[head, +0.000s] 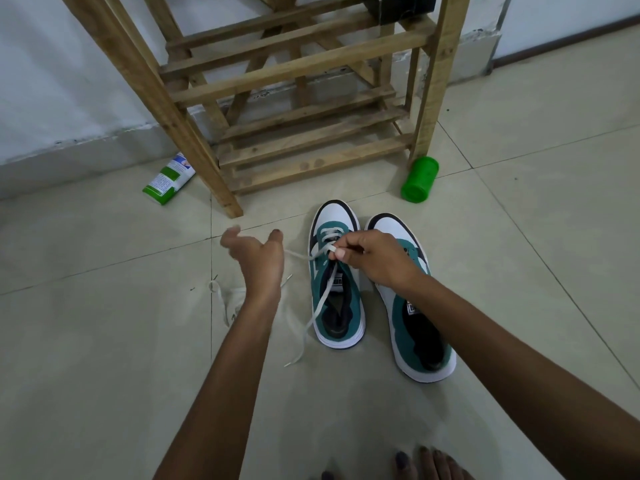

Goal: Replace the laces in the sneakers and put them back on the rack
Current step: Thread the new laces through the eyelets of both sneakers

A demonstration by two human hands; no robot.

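Two teal-and-white sneakers stand side by side on the tiled floor, toes toward the wooden rack (298,98). The left sneaker (337,292) has a white lace (317,306) threaded through its lowest eyelets, with loose ends trailing down and to the left. My right hand (374,258) pinches that lace above the sneaker's tongue. The right sneaker (412,317) has no lace that I can see and lies partly under my right forearm. My left hand (256,258) hovers open to the left of the sneakers, holding nothing. Another loose white lace (221,296) lies on the floor beside my left wrist.
A green plastic cup (419,180) lies on its side by the rack's right leg. A green-and-white packet (169,180) lies by the left leg. A dark box (398,6) sits on an upper rack shelf. Toes of a bare foot (429,464) show at the bottom edge.
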